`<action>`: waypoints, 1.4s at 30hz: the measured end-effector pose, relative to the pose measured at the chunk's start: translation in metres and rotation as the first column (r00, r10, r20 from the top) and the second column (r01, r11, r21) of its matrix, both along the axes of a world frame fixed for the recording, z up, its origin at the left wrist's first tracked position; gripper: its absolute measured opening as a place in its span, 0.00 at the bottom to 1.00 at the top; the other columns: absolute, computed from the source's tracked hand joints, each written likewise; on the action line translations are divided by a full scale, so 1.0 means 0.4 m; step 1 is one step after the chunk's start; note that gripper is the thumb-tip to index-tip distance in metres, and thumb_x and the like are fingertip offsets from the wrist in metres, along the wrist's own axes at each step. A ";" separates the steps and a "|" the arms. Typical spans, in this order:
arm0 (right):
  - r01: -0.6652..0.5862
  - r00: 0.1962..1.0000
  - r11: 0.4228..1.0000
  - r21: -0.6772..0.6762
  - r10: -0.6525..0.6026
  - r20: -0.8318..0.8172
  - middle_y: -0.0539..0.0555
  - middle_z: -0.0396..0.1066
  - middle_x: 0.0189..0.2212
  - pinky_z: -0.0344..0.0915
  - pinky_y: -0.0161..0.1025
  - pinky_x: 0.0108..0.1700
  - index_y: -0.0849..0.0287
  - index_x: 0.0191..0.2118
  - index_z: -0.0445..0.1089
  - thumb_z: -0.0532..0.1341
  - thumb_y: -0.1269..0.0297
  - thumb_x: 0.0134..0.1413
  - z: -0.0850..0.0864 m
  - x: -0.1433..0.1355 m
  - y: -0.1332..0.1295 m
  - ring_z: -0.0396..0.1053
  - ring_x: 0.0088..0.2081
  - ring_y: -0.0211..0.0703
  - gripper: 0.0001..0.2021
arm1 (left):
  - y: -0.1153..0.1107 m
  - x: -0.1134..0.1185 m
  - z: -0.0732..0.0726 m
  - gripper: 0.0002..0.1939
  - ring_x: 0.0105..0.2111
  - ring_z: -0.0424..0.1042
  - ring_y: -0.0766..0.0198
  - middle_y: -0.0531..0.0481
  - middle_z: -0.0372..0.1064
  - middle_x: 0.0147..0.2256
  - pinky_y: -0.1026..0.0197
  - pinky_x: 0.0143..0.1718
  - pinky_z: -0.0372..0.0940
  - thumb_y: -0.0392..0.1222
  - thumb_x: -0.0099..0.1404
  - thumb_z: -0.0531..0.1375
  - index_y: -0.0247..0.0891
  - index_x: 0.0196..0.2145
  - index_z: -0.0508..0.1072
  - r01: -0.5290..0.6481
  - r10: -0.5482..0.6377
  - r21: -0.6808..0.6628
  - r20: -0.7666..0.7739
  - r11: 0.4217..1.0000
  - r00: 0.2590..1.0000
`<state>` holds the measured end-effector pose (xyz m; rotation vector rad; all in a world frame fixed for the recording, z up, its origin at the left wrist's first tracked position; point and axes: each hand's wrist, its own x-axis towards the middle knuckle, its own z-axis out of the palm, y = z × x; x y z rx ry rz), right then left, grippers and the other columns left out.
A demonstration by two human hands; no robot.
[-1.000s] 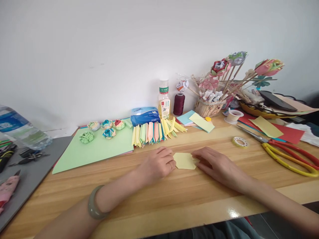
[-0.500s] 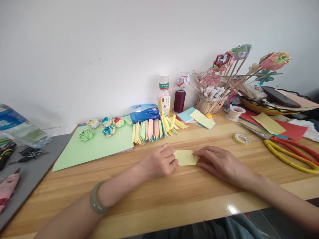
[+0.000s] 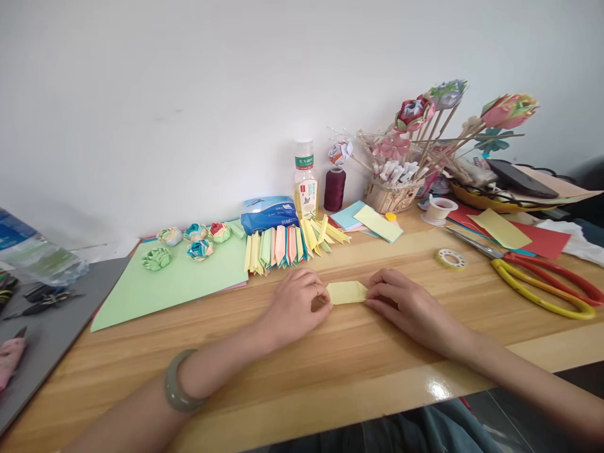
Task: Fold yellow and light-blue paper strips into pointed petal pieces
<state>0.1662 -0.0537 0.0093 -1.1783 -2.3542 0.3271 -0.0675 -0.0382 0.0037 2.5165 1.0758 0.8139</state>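
Two bare hands meet over a wood-grain surface (image 3: 302,390) whose front edge slants upward from bottom centre to the right, just above the person's dark clothing (image 3: 406,434). Wood grain spreads between the forearms down to that edge, giving room toward the body. At the back, a white wall (image 3: 189,113) bounds the surface; at the left, a flat grey board (image 3: 61,327) lies along it, near a large pale-green paper sheet (image 3: 189,283). Past the fingers stands a fringe of folded multicoloured paper strips (image 3: 278,248), close to the left hand (image 3: 299,302). To the right, a small white-and-yellow tape ring (image 3: 441,257) and large scissors with red and yellow handles (image 3: 507,259) limit sideways movement.

Directly between the hands lies a small folded pale-yellow paper piece (image 3: 345,292), long side running across, its right corners angled. The left hand is curled, thumb and fingers nearly together, gripping its left end. The right hand (image 3: 401,301) pinches the opposite end, fingers loosely bent above the thumb. Whether the paper touches the wood cannot be told.
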 end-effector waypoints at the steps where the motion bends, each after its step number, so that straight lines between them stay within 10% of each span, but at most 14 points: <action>1: 0.016 1.000 0.999 -0.047 -0.017 -0.010 0.56 0.68 0.34 0.67 0.42 0.38 0.58 0.29 0.69 0.53 0.66 0.59 0.000 0.000 0.002 0.68 0.36 0.44 0.10 | 0.001 0.001 -0.001 0.02 0.37 0.67 0.60 0.51 0.70 0.32 0.55 0.41 0.64 0.34 0.58 0.61 0.38 0.27 0.72 -0.022 0.023 -0.053 0.021 0.998 1.000; 9: 0.117 0.990 0.964 -0.239 -0.133 -0.051 0.53 0.67 0.30 0.64 0.39 0.34 0.58 0.28 0.67 0.55 0.63 0.57 -0.002 -0.005 0.010 0.67 0.31 0.41 0.09 | -0.001 0.009 -0.011 0.04 0.39 0.68 0.57 0.50 0.72 0.32 0.54 0.39 0.66 0.40 0.57 0.64 0.40 0.26 0.75 -0.156 0.169 -0.162 0.069 0.974 0.983; 42: 0.254 0.963 0.943 -0.213 -0.226 0.147 0.52 0.64 0.28 0.59 0.37 0.33 0.57 0.25 0.62 0.53 0.70 0.49 0.005 -0.039 0.008 0.64 0.32 0.42 0.06 | -0.002 0.045 0.002 0.07 0.43 0.60 0.56 0.49 0.67 0.32 0.53 0.47 0.59 0.34 0.55 0.62 0.38 0.21 0.70 -0.287 0.267 -0.235 -0.113 0.929 0.957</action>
